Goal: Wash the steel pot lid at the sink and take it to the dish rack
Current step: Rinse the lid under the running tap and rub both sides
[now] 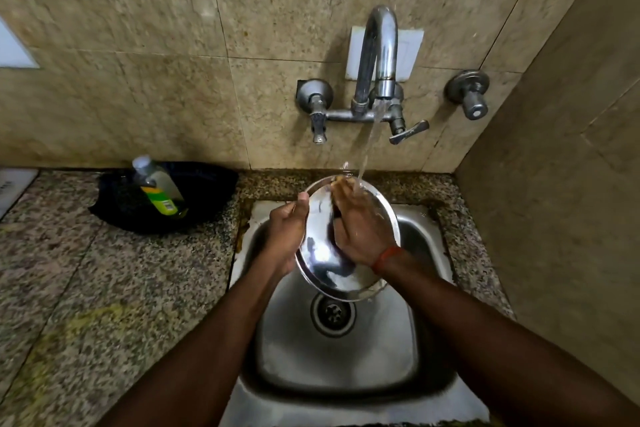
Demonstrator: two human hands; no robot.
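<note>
Lid being rinsed under the tap, held over the sink.

The lid (pixel 322 260) is being held tilted above the sink (pixel 346 357), its upper edge under the stream running from the tap (pixel 379 45). It is being gripped at its left rim by the left hand (pixel 285 236), thumb on the inner face and fingers curled behind. The right hand (pixel 360 229) is being pressed flat against the inner face, fingers extended and closed on nothing. The lid is being judged thin, stiff and light, but slippery while wet, with a smooth polished face offering little purchase; the rim is judged the safest hold, pinched between thumb and fingers. No handle is being shown on this side. A bottle (pixel 159 189) is lying in a dark pan (pixel 207 191) on the counter (pixel 86 288). No rack is being shown.
</note>
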